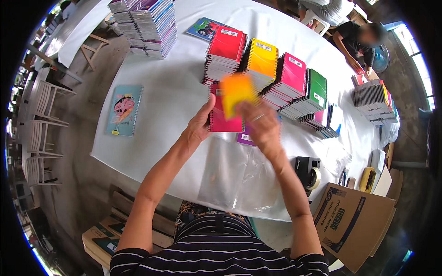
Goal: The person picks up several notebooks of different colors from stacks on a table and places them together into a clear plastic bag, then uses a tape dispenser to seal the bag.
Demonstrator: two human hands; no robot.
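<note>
The left hand (201,125) grips the pink notebook (224,114) by its spiral edge, steadying it at the table (175,92) centre, while the right hand (263,125) pinches a blurred orange notebook (237,91) just above, at 12 o'clock, perhaps for stacking.

The orange notebook (236,91) in the right hand (264,126) is motion-blurred, its cover detail unreadable. It hides part of the pink notebook (224,115) behind it. A purple item (246,137), possibly another notebook, is mostly covered by that hand.
</note>
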